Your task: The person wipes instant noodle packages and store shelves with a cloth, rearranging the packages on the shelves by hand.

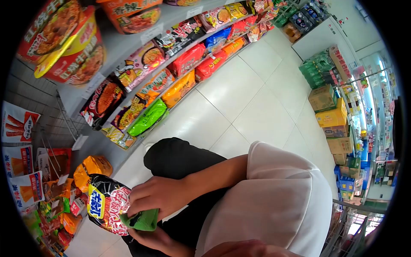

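My right hand (159, 195) is closed around a folded green cloth (143, 219), pressed against the front of a noodle packet (109, 203). The packet is black, with a yellow label and pink and white lettering, and stands tilted in front of my knees. From below, my left hand (150, 238) grips the packet's near edge; most of its fingers are hidden behind the packet and the cloth. An orange packet (92, 171) lies just beyond, by the foot of the shelf.
Shelves of bagged noodles (141, 68) run along the upper left, with cup noodles (70, 47) above. Snack bags (25, 188) hang at the left. My dark-trousered knee (171, 157) is beside the tiled floor (231, 111). Stacked cartons (334, 115) line the right.
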A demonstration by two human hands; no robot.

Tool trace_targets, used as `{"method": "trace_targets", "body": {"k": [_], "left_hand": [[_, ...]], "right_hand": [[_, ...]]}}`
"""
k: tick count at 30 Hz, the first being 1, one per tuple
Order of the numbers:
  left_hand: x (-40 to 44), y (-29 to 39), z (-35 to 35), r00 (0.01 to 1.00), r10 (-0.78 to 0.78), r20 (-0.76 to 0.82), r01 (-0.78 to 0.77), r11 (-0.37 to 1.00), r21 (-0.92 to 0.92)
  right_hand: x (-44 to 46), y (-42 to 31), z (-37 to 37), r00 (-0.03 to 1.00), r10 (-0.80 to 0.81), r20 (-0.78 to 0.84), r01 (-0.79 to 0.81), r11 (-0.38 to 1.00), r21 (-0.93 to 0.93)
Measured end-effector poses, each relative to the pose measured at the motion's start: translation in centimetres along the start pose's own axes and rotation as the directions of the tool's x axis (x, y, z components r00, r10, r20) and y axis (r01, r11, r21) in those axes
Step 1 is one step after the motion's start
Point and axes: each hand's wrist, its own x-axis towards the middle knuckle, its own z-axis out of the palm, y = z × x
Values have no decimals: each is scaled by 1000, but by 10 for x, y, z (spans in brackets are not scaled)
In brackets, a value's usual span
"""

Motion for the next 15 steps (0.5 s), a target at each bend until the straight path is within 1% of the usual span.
{"method": "trace_targets", "body": {"k": [1, 3, 4, 5, 7, 8, 10, 11, 14, 15], "left_hand": [[-11, -3, 14, 999, 25, -23, -24, 999, 49], [-30, -8, 41, 998, -60, -25, 57, 991, -122], [-37, -16, 41, 999, -48, 16, 49, 992, -119], [-37, -26, 29, 984, -43, 170, 68, 988, -142], [-39, -40, 35, 979, 12, 202, 7, 995, -95], [-36, -45, 36, 974, 33, 225, -29, 999, -23], [-19, -60, 29, 960, 94, 265, -124, 988, 97], [-13, -60, 25, 957, 80, 279, -119, 985, 125], [-11, -42, 32, 926, 26, 376, -30, 1000, 5], [-3, -33, 27, 922, 14, 387, -4, 1000, -26]], "right_hand": [[-8, -5, -11, 1000, 9, -16, -9, 1000, 1], [-26, -9, -33, 1000, 16, -23, -16, 1000, 9], [-35, -11, -44, 999, 6, -41, -5, 1000, 25], [-43, -10, -51, 997, -17, -71, 19, 1000, 21], [-57, -5, -59, 988, -73, -133, 75, 997, 11], [-63, -4, -61, 986, -41, -163, 45, 999, 20], [-67, 0, -66, 978, -40, -203, 36, 999, -26], [-70, -4, -70, 973, -31, -228, 21, 999, -49], [-69, -26, -81, 953, 78, -293, -112, 989, -99], [-66, -35, -88, 955, 57, -290, -95, 989, -117]]}}
